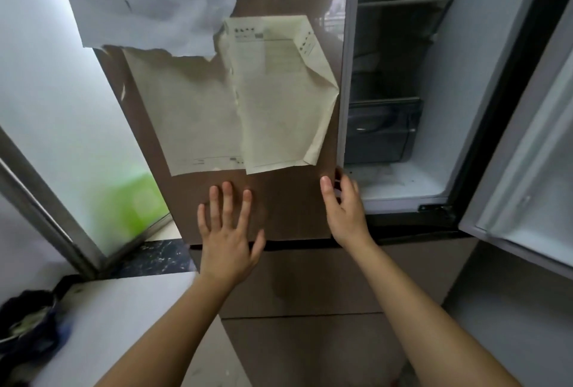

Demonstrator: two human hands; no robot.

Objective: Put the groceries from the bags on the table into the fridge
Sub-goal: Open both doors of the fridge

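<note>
Both hands are on the brown fridge door (288,206). Left hand (228,236) lies flat with fingers spread wide. Right hand (344,209) curls around the door's right edge. Papers (235,101) stick above them. Beside that edge, the fridge (400,182) stands open with a bare white floor inside.

Glossy brown fridge door (288,209), creased yellowed paper sheets (235,107), white matt countertop (124,324)

Right side of the fridge (428,82) is wide open, bottom floor bare, so easy reach in. Left door (279,200) blocks the other half. A dark drawer (381,135) and shelf (403,2) fill the back.
</note>
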